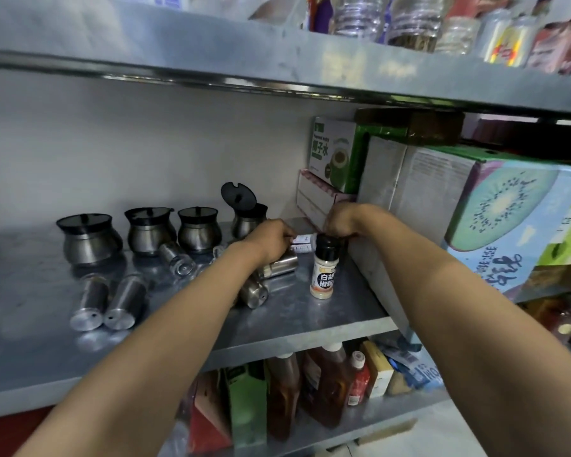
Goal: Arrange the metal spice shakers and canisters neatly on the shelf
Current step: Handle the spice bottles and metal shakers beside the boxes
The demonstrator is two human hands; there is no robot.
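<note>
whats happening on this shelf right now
A person is reaching with both arms into a metal shelf. The left hand is curled over a metal shaker lying on its side, and the right hand is curled at the back beside a big carton; what it holds is hidden. Four round canisters stand along the wall, one with its lid up. Several shakers still lie toppled, and a white pepper bottle stands upright.

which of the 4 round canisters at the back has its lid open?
The rightmost canister, just behind the left hand. Its black lid is flipped up; the other three have theirs down.
</note>
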